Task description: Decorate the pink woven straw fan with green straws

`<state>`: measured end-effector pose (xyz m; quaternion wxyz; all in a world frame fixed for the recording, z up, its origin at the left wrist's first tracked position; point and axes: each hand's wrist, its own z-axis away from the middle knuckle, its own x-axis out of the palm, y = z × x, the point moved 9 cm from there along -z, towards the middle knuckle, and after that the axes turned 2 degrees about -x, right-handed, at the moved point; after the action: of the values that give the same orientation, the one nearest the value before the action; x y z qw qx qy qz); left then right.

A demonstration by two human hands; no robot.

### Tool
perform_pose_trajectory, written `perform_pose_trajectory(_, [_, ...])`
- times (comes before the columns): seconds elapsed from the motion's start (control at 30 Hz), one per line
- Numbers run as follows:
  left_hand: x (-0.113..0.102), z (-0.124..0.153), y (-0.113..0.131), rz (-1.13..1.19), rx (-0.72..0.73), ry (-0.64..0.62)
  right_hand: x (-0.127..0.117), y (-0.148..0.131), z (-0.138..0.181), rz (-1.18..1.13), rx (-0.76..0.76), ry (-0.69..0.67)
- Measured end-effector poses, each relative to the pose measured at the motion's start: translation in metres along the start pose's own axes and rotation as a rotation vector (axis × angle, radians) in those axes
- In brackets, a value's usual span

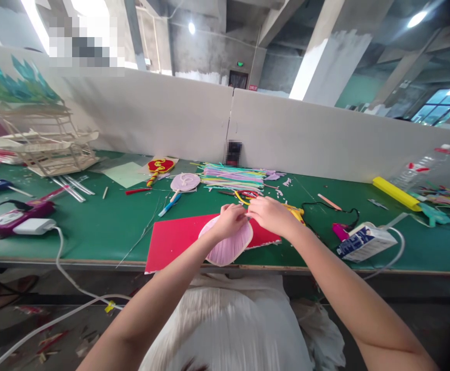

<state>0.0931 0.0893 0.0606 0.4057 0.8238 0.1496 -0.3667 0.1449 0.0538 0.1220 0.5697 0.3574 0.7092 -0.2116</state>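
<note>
A pink, pleated round fan-like piece point(232, 246) with a pale rim lies on a red board point(178, 239) at the table's front edge. My left hand point(230, 219) is over its upper part, with the fingers closed in a pinch. From the right, my right hand point(267, 212) meets it, also pinching, and the fingertips nearly touch above the piece's upper edge. Whatever small thing is between them is too small and covered to name. Just behind my hands lie a bundle of pastel fuzzy sticks point(232, 176) and red-handled scissors point(248, 194).
A yellow glue gun point(295, 212) lies right of my right hand. Farther right are a carton point(367, 242), a yellow bar point(397, 194) and a clear bottle point(426, 167). At left are a purple power strip point(20, 219), a wooden-stick model point(51, 139) and a round lilac fan point(185, 182).
</note>
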Motion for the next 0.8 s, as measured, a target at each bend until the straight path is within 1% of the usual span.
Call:
perform_pose_trajectory(0.07, [0.003, 0.000, 0.002, 0.033, 0.026, -0.027, 0.003, 0.013, -0.006, -0.211, 0.022, -0.102])
perform_pose_trajectory(0.17, [0.007, 0.002, 0.009, 0.122, 0.100, -0.092, 0.017, 0.025, -0.009, -0.512, 0.063, -0.354])
perform_pose_trajectory(0.23, [0.009, 0.003, 0.015, 0.216, 0.163, -0.122, 0.027, 0.026, -0.008, -0.675, 0.064, -0.521])
perform_pose_trajectory(0.3, [0.008, 0.003, 0.018, 0.326, 0.199, -0.121, 0.033, 0.024, -0.008, -0.815, 0.058, -0.603])
perform_pose_trajectory(0.33, [0.007, 0.003, 0.018, 0.377, 0.200, -0.115, 0.036, 0.024, -0.009, -0.883, 0.063, -0.607])
perform_pose_trajectory(0.43, [0.005, 0.002, 0.012, 0.471, 0.163, -0.105, 0.044, 0.026, -0.010, -1.077, 0.122, -0.560])
perform_pose_trajectory(0.53, [0.006, 0.002, 0.006, 0.485, 0.126, -0.114, 0.052, 0.027, -0.008, -1.153, 0.179, -0.553])
perform_pose_trajectory(0.63, [0.009, 0.003, 0.002, 0.483, 0.099, -0.136, 0.049, 0.028, -0.009, -1.034, 0.184, -0.542])
perform_pose_trajectory(0.73, [0.012, 0.003, 0.001, 0.501, 0.063, -0.147, 0.037, 0.031, -0.012, -0.876, 0.178, -0.493])
perform_pose_trajectory(0.8, [0.010, 0.003, 0.000, 0.509, 0.033, -0.139, 0.031, 0.032, -0.013, -0.842, 0.188, -0.466])
